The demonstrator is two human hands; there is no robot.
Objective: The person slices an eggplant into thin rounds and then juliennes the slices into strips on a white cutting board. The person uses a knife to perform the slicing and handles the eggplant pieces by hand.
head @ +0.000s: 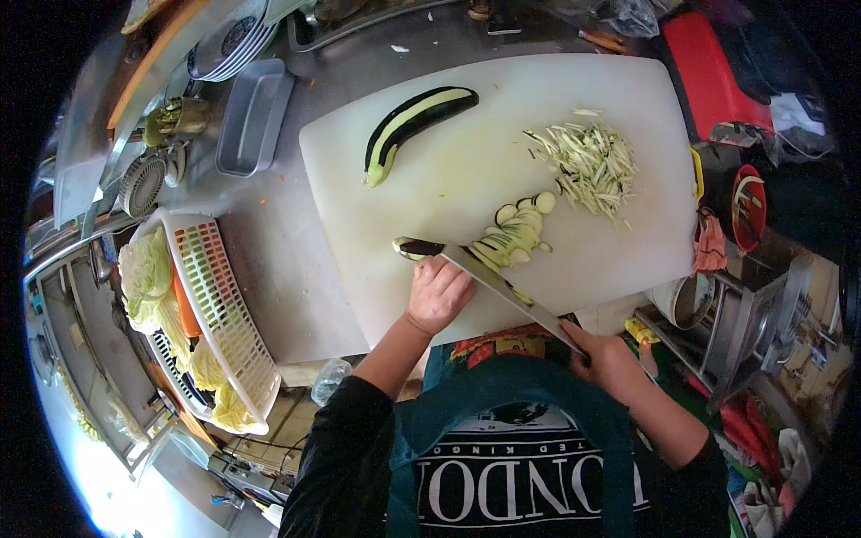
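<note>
My right hand (601, 358) grips the handle of a kitchen knife (494, 286), its broad blade slanting up to the left. The blade lies across a partly peeled eggplant (422, 247). With bent fingers, my left hand (440, 294) holds that eggplant on the white cutting board (377, 222), close beside the blade. Thin overlapping eggplant slices (514, 232) fan out right of the knife. Farther right lies a pile of eggplant strips (595, 165). A second eggplant (420, 124), peeled in stripes, rests whole near the board's far side. My left fingertips are partly hidden.
A white plastic basket (225, 316) with cabbage (144, 276) and carrot stands at the left. Behind it are a grey tray (254, 118) and stacked plates (235, 40). A red container (748, 208) with peelings and a pink cloth (709, 242) sit beyond the board's right edge.
</note>
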